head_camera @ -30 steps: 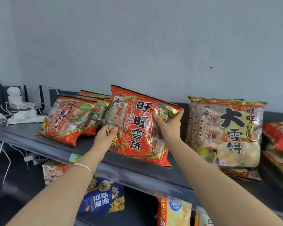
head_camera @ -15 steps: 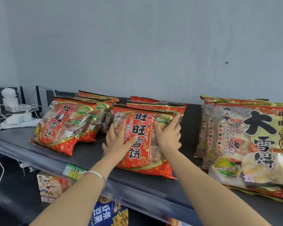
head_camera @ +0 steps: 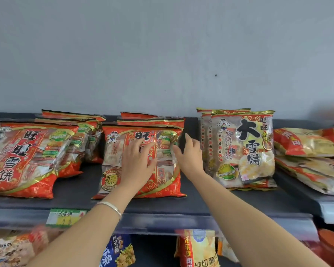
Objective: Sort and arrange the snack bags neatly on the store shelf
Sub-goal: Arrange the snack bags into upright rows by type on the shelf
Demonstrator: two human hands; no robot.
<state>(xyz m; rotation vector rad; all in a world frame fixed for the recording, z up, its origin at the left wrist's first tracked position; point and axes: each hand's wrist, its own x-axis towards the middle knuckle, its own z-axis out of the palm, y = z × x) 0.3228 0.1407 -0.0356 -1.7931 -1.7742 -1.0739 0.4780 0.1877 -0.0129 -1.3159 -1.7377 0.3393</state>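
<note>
Red foil covers the front snack bag (head_camera: 141, 160) in the middle stack on the dark shelf (head_camera: 75, 191). It leans back against at least two more bags whose top edges alone show behind it. The left hand (head_camera: 138, 162) lies flat on its face with fingers spread, pressing rather than gripping, and hides the middle of the printed title; only the character 旺 at the top and a round "5角" badge at the lower left can be read. The right hand (head_camera: 189, 153) sits open at the bag's right edge, fingers touching its upper corner, closed around nothing. A silver bracelet (head_camera: 110, 206) circles the left wrist.

To the left, a leaning row of matching bags (head_camera: 27, 157) reads 旺旺雪饼; its left side is cut off by the frame. To the right stand taller, paler bags (head_camera: 243, 149) marked 大雪饼 with a small 旺旺 at the top, the rear ones mostly hidden behind the front one. Further right, yellow and red bags (head_camera: 312, 158) lie flat in a pile, their print too blurred to read.

On the shelf's front lip, a green and white price tag (head_camera: 66, 217) carries handwriting that is smeared. Below it, the lower-shelf packets (head_camera: 199, 249) are partly hidden by both forearms and cut off at the bottom.
</note>
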